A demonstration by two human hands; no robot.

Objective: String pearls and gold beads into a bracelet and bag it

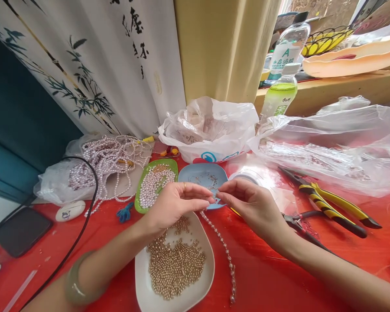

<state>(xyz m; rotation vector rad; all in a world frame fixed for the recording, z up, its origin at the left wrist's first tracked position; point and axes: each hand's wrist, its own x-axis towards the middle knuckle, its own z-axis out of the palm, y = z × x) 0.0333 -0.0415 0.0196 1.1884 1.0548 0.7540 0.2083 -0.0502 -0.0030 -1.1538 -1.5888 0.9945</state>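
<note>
My left hand (182, 201) is closed in a pinch, and a strand of pearly beads (225, 249) hangs from its fingertips down onto the red table. Opposite it, my right hand (251, 203) pinches too; whatever sits between its fingertips is too small to make out. Both hands meet above a blue dish (185, 173) with small loose pieces in it. Below my left wrist stands a white tray (208, 273) of gold beads (177, 268). A green dish (173, 164) beside my left hand holds pale pearl beads (154, 184) and some gold ones.
Pearl strands (100, 160) lie heaped at the left, near a black cable (95, 186). Yellow-black pliers (331, 203) and smaller pliers (295, 221) rest at the right. Plastic bags (211, 125) and a drink bottle (281, 93) stand behind. A blue tassel (125, 212) lies left.
</note>
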